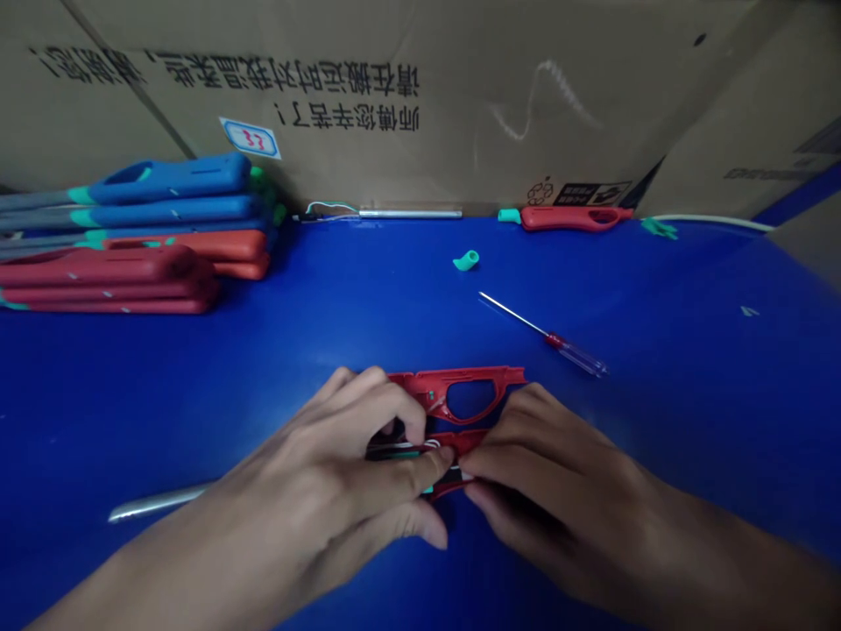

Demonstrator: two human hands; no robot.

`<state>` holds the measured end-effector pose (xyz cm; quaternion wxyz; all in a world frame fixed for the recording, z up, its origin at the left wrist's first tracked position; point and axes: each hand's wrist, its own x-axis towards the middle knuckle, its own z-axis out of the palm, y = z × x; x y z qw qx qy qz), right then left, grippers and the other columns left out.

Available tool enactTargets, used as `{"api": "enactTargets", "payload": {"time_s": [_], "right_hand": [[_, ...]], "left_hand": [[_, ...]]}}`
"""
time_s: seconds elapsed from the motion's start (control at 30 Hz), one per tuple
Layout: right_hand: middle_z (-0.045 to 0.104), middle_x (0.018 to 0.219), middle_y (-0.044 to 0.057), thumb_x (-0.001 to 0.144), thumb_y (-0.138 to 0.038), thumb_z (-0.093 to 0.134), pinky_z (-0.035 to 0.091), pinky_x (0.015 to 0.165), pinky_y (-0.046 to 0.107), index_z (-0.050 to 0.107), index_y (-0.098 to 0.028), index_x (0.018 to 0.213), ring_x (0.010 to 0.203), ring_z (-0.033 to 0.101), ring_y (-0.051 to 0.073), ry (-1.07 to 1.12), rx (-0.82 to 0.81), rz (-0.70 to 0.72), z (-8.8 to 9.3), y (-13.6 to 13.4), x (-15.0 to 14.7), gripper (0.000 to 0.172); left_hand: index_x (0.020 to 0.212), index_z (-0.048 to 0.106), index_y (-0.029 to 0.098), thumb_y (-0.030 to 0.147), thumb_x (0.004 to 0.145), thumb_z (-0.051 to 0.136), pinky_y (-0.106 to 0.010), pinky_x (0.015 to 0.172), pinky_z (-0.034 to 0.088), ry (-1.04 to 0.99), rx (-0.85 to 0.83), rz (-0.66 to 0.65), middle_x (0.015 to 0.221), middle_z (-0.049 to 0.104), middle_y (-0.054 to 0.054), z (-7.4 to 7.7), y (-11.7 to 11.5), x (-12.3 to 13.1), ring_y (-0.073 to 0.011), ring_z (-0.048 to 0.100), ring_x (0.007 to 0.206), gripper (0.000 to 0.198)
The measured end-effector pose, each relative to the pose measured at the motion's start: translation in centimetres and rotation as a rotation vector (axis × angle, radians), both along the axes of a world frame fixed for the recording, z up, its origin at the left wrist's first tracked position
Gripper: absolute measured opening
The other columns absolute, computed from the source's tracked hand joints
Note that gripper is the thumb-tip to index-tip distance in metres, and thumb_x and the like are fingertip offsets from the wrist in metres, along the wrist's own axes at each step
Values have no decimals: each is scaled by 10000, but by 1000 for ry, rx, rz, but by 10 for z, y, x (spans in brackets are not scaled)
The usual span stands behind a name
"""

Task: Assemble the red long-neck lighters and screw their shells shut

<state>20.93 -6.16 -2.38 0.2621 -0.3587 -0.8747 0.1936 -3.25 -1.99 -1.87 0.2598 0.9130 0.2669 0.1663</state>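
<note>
Head view, my left hand and right hand clamped together on a red plastic casing, casing low and centred on the blue desk, small screwdriver just beyond, teal plastic cap farther off

Blue bench, screwdriver, teal piece
</note>
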Motion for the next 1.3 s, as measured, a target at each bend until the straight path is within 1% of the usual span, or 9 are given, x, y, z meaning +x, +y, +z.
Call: {"api": "enactTargets", "payload": {"time_s": [0.07, 0.2, 0.27, 0.37, 0.53, 0.77, 0.9, 1.1, 1.3], "right_hand": [[676, 903, 63, 948, -108, 553, 490, 961, 380, 667, -133, 1000, 923, 608, 188, -6, -7, -4, 0, 0, -1, 128], [667, 899, 61, 957, -122, 547, 488, 969, 364, 657, -138, 961, 915, 605, 181, -18, -31, -6, 2, 0, -1, 112], [666, 896, 59, 965, -138, 538, 484, 971, 367, 657, -144, 955, 919, 607, 184, -31, -42, -8, 2, 0, 0, 120], [675, 910, 58, 984, -151, 509, 489, 944, 372, 663, -160, 980, 927, 614, 189, -53, -68, -31, 3, -1, 0, 155], [679, 937, 55, 982, -153, 509, 484, 906, 364, 665, -167, 993, 940, 603, 189, -35, -98, -31, 4, 0, -3, 157], [661, 945, 45, 977, -124, 502, 471, 919, 344, 635, -152, 1026, 954, 577, 171, -22, -124, -35, 4, 0, -3, 144], [672, 1008, 47, 963, -105, 507, 475, 951, 303, 594, -153, 1030, 1004, 586, 147, 34, -155, -44, 5, 0, -2, 120], [677, 817, 4, 916, -57, 553, 483, 831, 340, 589, -168, 958, 778, 581, 131, 154, -54, -90, 3, 0, -5, 124], [695, 855, 47, 869, -15, 599, 513, 839, 349, 623, -124, 978, 829, 618, 143, 276, 30, -45, 0, 0, -5, 156]], "left_hand": [[992, 732, 365, 303, 944, 609, -409, 1021, 468, 21, 18, 5, 1006, 602, 4, 0, 0, -1, -178, 580, 960, 146], [1280, 605, 345, 305, 995, 501, -488, 1148, 372, 129, 92, 3, 1093, 602, -16, 0, -2, -3, -184, 596, 1042, 307], [1315, 575, 341, 273, 996, 485, -496, 1173, 348, 152, 110, -1, 1113, 605, -16, 1, -2, -3, -180, 606, 1054, 339], [1285, 587, 329, 265, 988, 491, -514, 1181, 343, 173, 97, 18, 1151, 608, -22, 1, -4, -2, -189, 620, 1059, 318], [1236, 596, 310, 254, 989, 462, -575, 1156, 357, 209, 90, 41, 1206, 604, -43, -3, -7, 0, -242, 594, 1157, 286], [1245, 575, 305, 307, 983, 494, -557, 1121, 386, 183, 132, 39, 1200, 603, -38, 2, -6, 0, -243, 590, 1128, 275], [1220, 583, 299, 246, 960, 550, -493, 1083, 407, 95, 166, 60, 1148, 627, -18, 2, -7, 2, -227, 579, 1105, 267], [1114, 642, 275, 156, 929, 579, -439, 929, 459, -54, 263, 93, 1065, 662, -30, -4, -9, 0, -224, 606, 996, 229], [1175, 596, 231, 125, 921, 579, -445, 893, 413, -35, 250, 48, 1170, 606, -54, 4, -8, 4, -237, 550, 1037, 276]]}}
